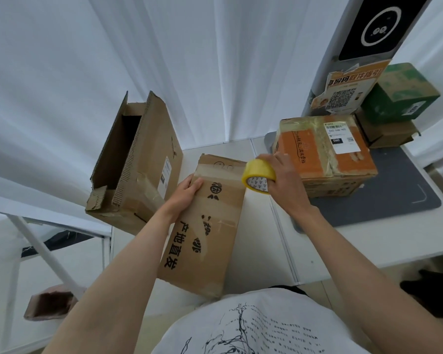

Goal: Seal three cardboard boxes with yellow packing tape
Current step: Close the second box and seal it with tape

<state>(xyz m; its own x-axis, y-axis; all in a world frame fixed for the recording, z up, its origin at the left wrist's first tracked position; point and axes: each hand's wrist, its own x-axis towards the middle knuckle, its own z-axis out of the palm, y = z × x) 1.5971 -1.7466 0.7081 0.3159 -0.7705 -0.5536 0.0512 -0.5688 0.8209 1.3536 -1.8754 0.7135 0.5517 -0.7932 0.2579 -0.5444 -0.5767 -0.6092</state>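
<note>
A long brown cardboard box (210, 226) with black printed characters lies on the white table in front of me. My left hand (186, 194) rests on its far left top, fingers laid over the edge. My right hand (281, 176) grips a roll of yellow packing tape (258, 175) just above the box's far right corner. A taller brown box (138, 169) with open flaps stands at the left. An orange box (327, 154) wrapped in clear tape sits to the right, behind the roll.
A green box (399, 95) stands on a small brown box at the far right on a grey mat (394, 200). A torn orange sign with a QR code (343, 93) leans on a white post. White curtains hang behind. A white frame (41, 241) stands left of the table.
</note>
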